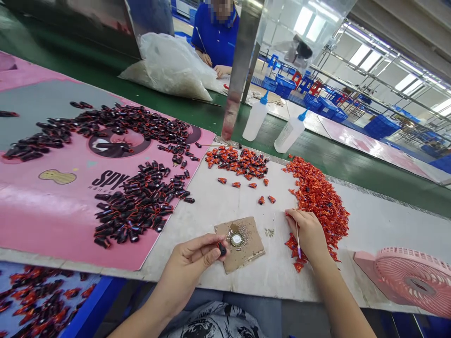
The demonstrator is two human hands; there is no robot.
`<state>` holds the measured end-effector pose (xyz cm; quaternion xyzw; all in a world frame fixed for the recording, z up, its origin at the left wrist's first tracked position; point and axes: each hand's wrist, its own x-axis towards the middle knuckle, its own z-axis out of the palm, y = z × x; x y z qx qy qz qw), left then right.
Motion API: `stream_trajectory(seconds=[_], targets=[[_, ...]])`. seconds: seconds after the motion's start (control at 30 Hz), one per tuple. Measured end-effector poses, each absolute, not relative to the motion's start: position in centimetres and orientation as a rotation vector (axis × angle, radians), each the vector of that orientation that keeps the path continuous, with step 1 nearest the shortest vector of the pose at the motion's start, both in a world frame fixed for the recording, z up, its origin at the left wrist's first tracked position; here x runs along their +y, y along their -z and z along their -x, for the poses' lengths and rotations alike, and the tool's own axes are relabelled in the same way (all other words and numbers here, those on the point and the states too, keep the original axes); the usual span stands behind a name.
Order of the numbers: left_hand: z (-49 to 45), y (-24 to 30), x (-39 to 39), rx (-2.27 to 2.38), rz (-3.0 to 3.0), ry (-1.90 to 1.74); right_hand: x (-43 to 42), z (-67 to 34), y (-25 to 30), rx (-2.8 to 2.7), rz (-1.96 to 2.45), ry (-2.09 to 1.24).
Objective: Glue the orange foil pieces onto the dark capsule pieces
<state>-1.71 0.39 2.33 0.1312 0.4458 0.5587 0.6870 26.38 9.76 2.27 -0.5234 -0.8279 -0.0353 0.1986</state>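
Note:
My left hand pinches a small black piece between thumb and fingers, just left of a cardboard square. On that cardboard sits a small round cap with white stuff in it, with tiny glittering bits around it. My right hand is at the left edge of a heap of small orange-red pieces. A thin stick with a purple end is held in it, pointing down; its fingertips touch the heap's edge, and whether they grip a piece is hidden.
Black pieces with orange edges lie in piles on a pink mat. Orange-black pieces form a group behind the cardboard. Two white bottles stand at the back, a pink fan at right. A co-worker sits opposite.

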Motion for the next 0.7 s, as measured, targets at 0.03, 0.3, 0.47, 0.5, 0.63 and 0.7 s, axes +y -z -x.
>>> stream_trajectory(seconds=[0.03,0.3,0.47,0.5,0.63,0.7], targets=[[1.8,-2.5,0.3,0.975,-0.288,-1.238,9.8,-26.3,-2.5,-2.3,1.462,0.096],[0.6,-3.1,0.1,0.622,-0.294,-1.191,4.6,-20.4,-5.7,-1.708,1.175,-0.828],[0.0,-3.0,0.5,0.521,-0.261,-1.146,1.5,-16.7,-5.1,-1.604,1.002,-1.034],[0.1,-3.0,0.5,0.521,-0.262,-1.143,1.3,-16.6,-4.9,-1.638,1.005,-0.982],[0.4,-2.9,0.7,0.497,-0.28,-1.082,1.3,-17.2,-4.7,-1.844,1.034,-0.725],[0.5,-3.1,0.7,0.467,-0.298,-1.034,1.2,-17.9,-5.1,-1.926,1.002,-0.596]])
